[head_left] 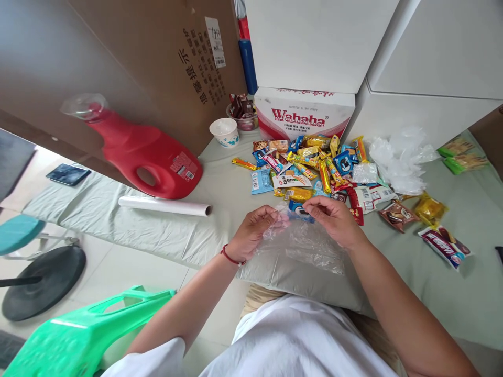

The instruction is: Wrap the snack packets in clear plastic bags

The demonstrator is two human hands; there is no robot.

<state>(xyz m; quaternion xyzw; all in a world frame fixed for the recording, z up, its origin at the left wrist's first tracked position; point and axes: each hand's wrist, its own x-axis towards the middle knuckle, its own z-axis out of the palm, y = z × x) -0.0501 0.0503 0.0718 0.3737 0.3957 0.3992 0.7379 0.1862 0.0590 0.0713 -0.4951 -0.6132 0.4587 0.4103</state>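
Observation:
My left hand [255, 230], with a red cord on the wrist, is closed in a pinch on the rim of a clear plastic bag [314, 246]. The bag hangs crumpled between my hands, over the near edge of the covered table. My right hand [334, 220] is closed, its fingertips pinching a small blue snack packet [299, 211] at the bag's mouth. Whether those fingers also grip the bag's edge is hidden. Just beyond my hands lies a pile of wrapped snacks [310, 170] in yellow, blue, red and white wrappers.
Crumpled clear bags [404, 157] and a chocolate snack pack [444, 246] lie right. Behind the pile stands a Wahaba carton [304, 114]. Leftward are a paper cup [225, 132], a red jug [151, 157], a white roll [165, 206] and a green stool [90, 335] on the floor.

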